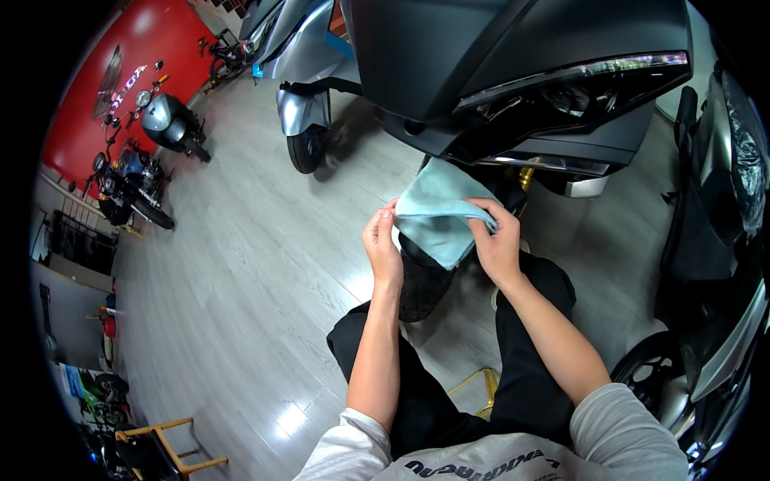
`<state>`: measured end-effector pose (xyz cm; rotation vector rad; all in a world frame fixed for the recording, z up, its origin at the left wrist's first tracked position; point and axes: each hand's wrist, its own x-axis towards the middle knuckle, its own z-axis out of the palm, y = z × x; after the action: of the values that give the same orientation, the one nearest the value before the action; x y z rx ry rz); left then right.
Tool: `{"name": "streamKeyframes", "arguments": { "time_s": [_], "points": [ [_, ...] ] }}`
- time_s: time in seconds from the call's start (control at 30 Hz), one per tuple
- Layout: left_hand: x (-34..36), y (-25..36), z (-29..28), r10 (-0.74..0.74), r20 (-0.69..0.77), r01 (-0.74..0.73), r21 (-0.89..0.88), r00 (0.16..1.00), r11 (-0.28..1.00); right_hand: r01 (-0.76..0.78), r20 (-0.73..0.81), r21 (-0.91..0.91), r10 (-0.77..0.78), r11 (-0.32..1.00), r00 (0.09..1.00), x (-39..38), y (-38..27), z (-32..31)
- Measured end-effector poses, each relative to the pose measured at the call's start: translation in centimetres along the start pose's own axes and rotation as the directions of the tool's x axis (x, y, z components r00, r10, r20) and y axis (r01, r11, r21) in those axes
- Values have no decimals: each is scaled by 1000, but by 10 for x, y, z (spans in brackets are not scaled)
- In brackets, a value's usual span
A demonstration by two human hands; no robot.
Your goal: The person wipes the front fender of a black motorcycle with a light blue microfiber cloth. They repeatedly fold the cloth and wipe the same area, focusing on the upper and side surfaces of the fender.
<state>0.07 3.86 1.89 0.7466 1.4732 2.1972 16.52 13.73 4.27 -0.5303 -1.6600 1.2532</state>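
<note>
Between my two hands hangs a light teal cloth (437, 228), folded over with a loose flap along its upper side. My left hand (382, 240) pinches its left corner between thumb and fingers. On the other side, my right hand (495, 240) grips the cloth's right edge. Right below and behind the cloth is the black front tyre (423, 290) of a scooter, partly covered by it. The scooter's matt dark front fairing (449, 64) with its headlight (565, 98) looms just beyond my hands. Whether the cloth touches the wheel I cannot tell.
A silver scooter's front wheel (306, 151) stands beyond, left of the fairing. Another scooter (714, 200) is close on my right. Several motorcycles, including a black one (132, 188), line the left by a red wall (104, 88). A wooden chair (172, 449) sits at lower left.
</note>
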Motion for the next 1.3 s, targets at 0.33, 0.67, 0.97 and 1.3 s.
{"name": "streamKeyframes", "arguments": {
  "time_s": [0.33, 0.67, 0.97, 1.3],
  "points": [
    [-9, 14, 15, 138, 178, -215, 553, 974, 805, -186, -256, 391, 300, 902, 919, 7, 7, -6],
    [-12, 14, 15, 84, 350, -311, 666, 933, 678, -248, -62, 919, 735, 306, 676, 36, 26, -35],
    [-10, 15, 9, 100, 296, -299, 767, 950, 568, -174, 55, 981, 728, 89, 684, 42, 27, -53],
    [-26, 18, 43, 376, 417, -548, 745, 827, 380, -263, 10, 932, 709, 248, 705, 37, 32, -47]
  ]
}}
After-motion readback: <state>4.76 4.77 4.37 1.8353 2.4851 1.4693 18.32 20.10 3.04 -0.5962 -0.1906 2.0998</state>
